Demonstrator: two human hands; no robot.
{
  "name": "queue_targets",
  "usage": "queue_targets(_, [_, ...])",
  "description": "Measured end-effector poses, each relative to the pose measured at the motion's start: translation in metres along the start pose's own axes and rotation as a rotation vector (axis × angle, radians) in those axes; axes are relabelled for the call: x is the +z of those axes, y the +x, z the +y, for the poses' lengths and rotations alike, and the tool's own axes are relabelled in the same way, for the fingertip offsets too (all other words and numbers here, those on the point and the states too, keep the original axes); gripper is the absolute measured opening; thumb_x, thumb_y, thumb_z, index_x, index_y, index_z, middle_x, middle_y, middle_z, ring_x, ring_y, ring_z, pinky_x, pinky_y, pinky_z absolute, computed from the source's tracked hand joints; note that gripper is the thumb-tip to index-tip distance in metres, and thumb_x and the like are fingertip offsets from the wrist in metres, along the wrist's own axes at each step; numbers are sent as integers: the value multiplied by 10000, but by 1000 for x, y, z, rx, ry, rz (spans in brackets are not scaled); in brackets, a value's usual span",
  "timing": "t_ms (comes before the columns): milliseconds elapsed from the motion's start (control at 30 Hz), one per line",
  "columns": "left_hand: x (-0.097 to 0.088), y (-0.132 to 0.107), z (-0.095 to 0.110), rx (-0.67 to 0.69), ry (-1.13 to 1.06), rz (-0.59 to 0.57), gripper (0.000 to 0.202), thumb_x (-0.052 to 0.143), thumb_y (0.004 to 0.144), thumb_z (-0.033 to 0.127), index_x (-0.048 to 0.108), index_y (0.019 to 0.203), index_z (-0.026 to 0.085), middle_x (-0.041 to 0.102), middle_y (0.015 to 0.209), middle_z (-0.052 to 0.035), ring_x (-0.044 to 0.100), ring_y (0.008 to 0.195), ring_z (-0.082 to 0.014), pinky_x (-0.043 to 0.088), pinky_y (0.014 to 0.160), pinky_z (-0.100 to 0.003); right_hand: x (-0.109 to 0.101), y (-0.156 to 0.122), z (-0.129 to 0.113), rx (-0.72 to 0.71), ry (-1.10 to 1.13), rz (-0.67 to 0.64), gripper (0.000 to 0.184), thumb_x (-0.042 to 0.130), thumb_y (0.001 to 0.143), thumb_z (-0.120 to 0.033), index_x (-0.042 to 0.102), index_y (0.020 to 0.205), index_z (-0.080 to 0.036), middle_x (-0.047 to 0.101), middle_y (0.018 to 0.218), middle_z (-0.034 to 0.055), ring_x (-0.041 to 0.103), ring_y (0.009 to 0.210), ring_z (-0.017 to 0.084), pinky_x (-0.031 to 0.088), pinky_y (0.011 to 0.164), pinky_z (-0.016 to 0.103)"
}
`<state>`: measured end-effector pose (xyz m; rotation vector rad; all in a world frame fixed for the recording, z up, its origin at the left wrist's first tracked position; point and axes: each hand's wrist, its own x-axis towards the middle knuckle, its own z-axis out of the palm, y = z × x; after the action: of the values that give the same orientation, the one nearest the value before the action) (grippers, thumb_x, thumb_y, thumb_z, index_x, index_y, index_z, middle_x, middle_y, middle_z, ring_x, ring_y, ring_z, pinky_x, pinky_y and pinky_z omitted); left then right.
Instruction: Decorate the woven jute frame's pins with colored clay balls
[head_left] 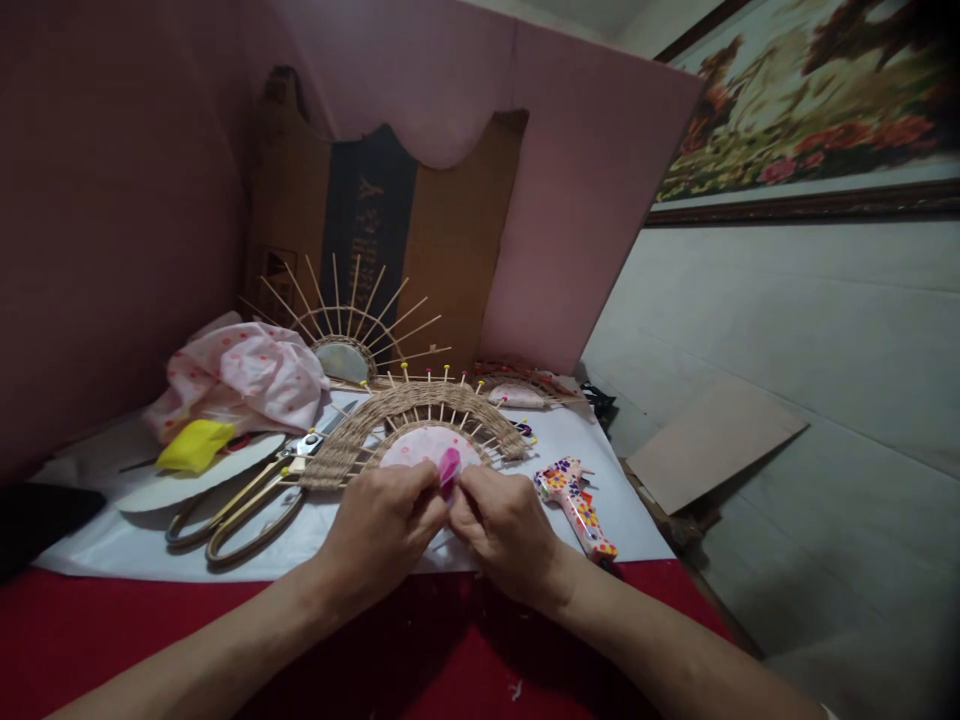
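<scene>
A small piece of shiny pink material (449,468) is pinched between my left hand (394,510) and my right hand (504,525). The fingers of both hands are closed and nearly meet. Just behind them lies a half-round woven twine piece (352,425) with thin sticks fanning out, several tipped with coloured beads. At its centre is a half-disc of pale pink dotted cloth (420,446), partly hidden by my fingers. To the right rests a flower-patterned glue gun (577,508). Large scissors (255,500) lie to the left.
A second stick fan (345,330) leans at the back before a cardboard sheet (457,240). Crumpled dotted cloth (244,375) and a yellow packet (196,445) sit at left. White sheeting (637,535) covers the red surface (375,650) in part. A flat board (716,450) stands right.
</scene>
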<state>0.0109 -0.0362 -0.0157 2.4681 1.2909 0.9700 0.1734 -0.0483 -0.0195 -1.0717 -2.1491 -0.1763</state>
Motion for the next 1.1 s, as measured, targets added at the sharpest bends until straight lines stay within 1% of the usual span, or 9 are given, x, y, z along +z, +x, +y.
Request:
queue_targets(167, [-8,2,2,-24,24,13,200,465,761,156,423,567,184,417,498,45,376,477,-106,242,520,-267,-2,3,3,90,1,52,174,474,773,-127,489,604,-166,504,542,-10,417,494,94,285,511,241])
queue_targets(300, [-17,6,3,42,-106,63,207,486,833,211,476,628,184,475,558,31,425,515,-117,317,519,-259,-2,6,3,293,351,87,171,512,744,-134,472,582,-173,474,513,-45,416,465,71,324,479,207])
queue_targets(367, [-22,9,1,114,-166,140,138,584,815,302,536,806,173,582,777,-26,537,717,-164,424,650,-293,-2,7,2,401,522,73,166,515,739,-134,473,584,-175,482,512,-48,432,454,68,345,455,195])
queue_targets(433, [-24,11,-2,225,-187,166,482,721,705,380,508,1083,171,572,1101,-103,524,1025,-243,432,862,-382,-4,8,1,469,695,58,150,535,732,-141,476,600,-177,508,530,-47,465,456,68,377,443,190])
queue_targets(500, [-23,13,-5,282,-205,111,748,778,638,400,410,1254,186,487,1282,-139,445,1183,-287,382,970,-440,-7,9,0,496,858,45,129,567,723,-151,481,630,-178,521,550,-51,487,457,68,411,434,188])
queue_targets(600, [-16,13,-8,277,-248,4,556,727,713,316,465,1190,199,556,1210,-109,513,1115,-257,429,928,-416,-9,11,-2,491,979,58,83,591,694,-131,521,686,-173,541,601,-51,519,489,67,455,446,185])
queue_targets(700, [-8,11,-9,235,-229,17,302,655,749,187,531,1025,191,630,1011,-63,585,927,-212,481,802,-367,-8,11,-1,501,953,84,97,573,676,-96,589,742,-165,569,600,-47,534,486,65,470,455,183])
queue_targets(867, [-2,12,-12,231,-160,78,326,621,706,91,550,1012,178,653,957,-58,598,851,-200,486,733,-346,-5,10,3,543,900,85,96,595,713,-135,670,769,-155,605,606,-23,543,460,73,490,450,206])
queue_targets(1100, [-6,15,-11,235,-185,98,401,652,725,139,558,1113,171,675,1064,-97,630,931,-213,508,817,-359,-1,9,3,448,901,166,193,670,706,-140,748,866,-216,652,745,17,557,535,84,490,466,219])
